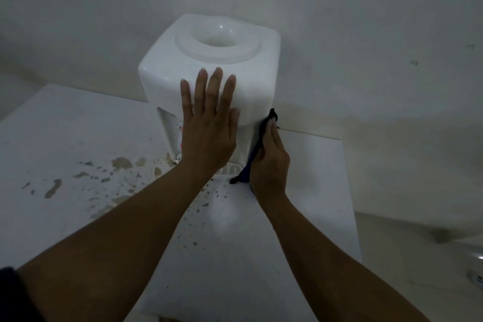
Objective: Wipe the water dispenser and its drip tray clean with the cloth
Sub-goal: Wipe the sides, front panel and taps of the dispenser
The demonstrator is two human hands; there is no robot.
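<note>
A white tabletop water dispenser (162, 65) with a round bottle socket on top stands on a white surface against the wall. My left hand (209, 128) lies flat and open on its front face, fingers spread upward, hiding most of the tap recess. My right hand (270, 159) presses a dark cloth (257, 146) against the dispenser's lower right side. A small part of the white drip tray (230, 168) shows between my two wrists at the dispenser's foot.
The white counter (65, 144) carries brown stains and dark specks in front and to the left of the dispenser. Its right edge drops off near my right arm. Walls close in behind and to the right.
</note>
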